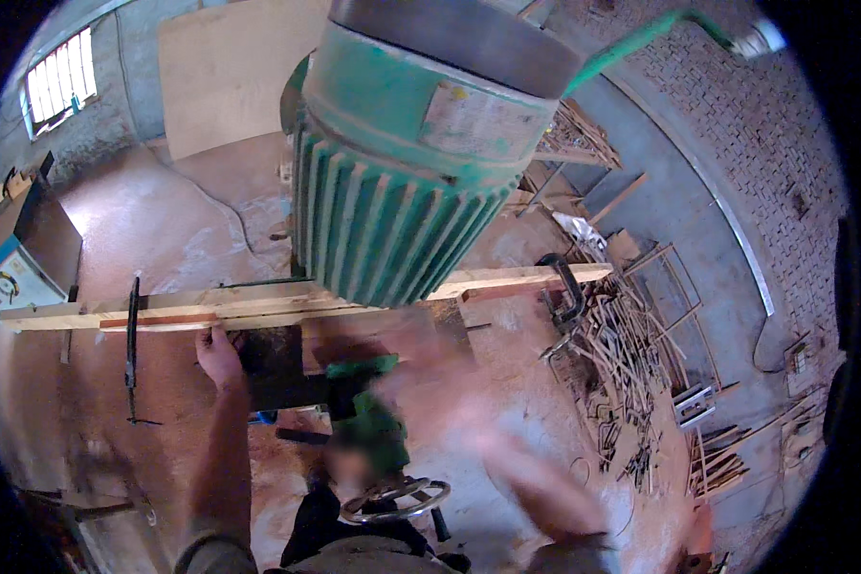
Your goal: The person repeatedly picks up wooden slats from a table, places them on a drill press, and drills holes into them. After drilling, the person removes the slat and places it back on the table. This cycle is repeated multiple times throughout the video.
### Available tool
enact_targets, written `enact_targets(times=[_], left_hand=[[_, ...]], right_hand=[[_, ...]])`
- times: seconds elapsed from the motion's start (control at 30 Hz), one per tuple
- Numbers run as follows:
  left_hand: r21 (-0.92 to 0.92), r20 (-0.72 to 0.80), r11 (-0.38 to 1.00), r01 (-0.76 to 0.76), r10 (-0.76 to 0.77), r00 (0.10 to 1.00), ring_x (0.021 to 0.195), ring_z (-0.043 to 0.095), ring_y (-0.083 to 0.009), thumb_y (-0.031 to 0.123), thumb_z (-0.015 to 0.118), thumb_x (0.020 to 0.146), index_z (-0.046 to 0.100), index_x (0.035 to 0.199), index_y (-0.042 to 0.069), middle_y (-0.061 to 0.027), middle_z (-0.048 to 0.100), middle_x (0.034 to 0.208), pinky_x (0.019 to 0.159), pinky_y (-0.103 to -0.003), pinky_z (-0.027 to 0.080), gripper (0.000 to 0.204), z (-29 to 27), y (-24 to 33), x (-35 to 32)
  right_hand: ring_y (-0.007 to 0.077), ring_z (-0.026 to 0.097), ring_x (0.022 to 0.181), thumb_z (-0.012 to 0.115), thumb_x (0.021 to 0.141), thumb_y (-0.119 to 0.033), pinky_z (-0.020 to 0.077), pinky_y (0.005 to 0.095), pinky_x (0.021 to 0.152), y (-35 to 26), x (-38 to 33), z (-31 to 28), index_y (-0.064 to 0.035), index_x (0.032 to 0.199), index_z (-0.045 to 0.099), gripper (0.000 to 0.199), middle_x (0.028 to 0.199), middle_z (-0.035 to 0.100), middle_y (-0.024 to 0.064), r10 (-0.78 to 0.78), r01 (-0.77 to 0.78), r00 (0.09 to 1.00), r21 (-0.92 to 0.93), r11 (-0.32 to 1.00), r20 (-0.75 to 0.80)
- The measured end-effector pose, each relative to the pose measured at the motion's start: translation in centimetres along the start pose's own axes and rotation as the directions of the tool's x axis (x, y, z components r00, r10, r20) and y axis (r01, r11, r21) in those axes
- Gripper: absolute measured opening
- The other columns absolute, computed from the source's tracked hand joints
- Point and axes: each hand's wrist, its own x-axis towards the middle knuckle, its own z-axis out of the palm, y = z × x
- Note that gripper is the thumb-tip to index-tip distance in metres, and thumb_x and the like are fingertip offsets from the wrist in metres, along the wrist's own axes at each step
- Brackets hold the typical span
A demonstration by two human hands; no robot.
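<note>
Green and ribbed, a big electric motor [402, 182] fills the upper middle of the view, hanging over a long wooden plank [258, 306] that runs across the picture from left to right. The left hand [218, 356] reaches up to the plank's near edge left of the motor, fingers curled against the underside of the wood and touching it. A black clamp [132, 349] stands upright across the plank further left, and a second black clamp [566, 287] grips it near the right end. The right hand [536, 488] is a motion-blurred smear low in the picture, well apart from the plank; it seems to be empty, but how far its fingers are spread cannot be told. Below the motor sits a metal handwheel [395, 499]. Scrap wood offcuts [631, 364] lie heaped on the sawdust-covered floor [143, 220] at the right.
</note>
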Motion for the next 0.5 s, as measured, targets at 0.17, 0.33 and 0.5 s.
enact_targets(times=[0.17, 0.33, 0.5], left_hand=[[0.170, -0.056, 0.983, -0.073, 0.084, 0.995, 0.079, 0.063, -0.0167, 0.023, 0.061, 0.094, 0.054, 0.105, 0.000, -0.0080, 0.061, 0.093, 0.063, -0.029, 0.056, 0.026, 0.1, 0.5, -0.6], [0.065, -0.003, 0.997, -0.040, 0.040, 0.999, 0.080, 0.064, -0.0187, 0.020, 0.063, 0.093, 0.054, 0.105, 0.001, -0.0094, 0.062, 0.095, 0.066, -0.030, 0.056, 0.024, 0.0, 0.3, -0.5], [0.259, 0.087, 0.965, 0.039, -0.063, 0.994, 0.080, 0.064, -0.0157, 0.016, 0.063, 0.090, 0.059, 0.102, 0.003, -0.0070, 0.064, 0.086, 0.064, -0.027, 0.053, 0.019, 1.9, -0.2, -1.1]], right_hand=[[0.0370, 0.060, 0.101, 0.055, 0.090, -0.046, 0.0474, 0.0449, 0.085, 4.5, -0.5, 15.5, 0.0033, 0.109, 0.054, 0.053, 0.107, 0.061, 0.0227, -0.015, 0.112, 0.795, -0.124, 0.986, 0.607], [0.0202, 0.050, 0.059, 0.044, 0.099, -0.034, 0.0497, 0.0381, 0.068, 13.9, -2.5, 2.9, -0.0127, 0.065, 0.045, 0.041, 0.060, 0.044, 0.0039, 0.211, -0.288, 0.950, 0.906, 0.311, 0.230], [0.0207, 0.065, 0.077, 0.053, 0.097, -0.025, 0.0544, 0.0362, 0.073, 24.0, -7.9, -2.7, 0.0004, 0.090, 0.062, 0.028, 0.086, 0.067, 0.0128, 0.522, -0.318, 0.822, 0.578, 0.751, -0.227]])
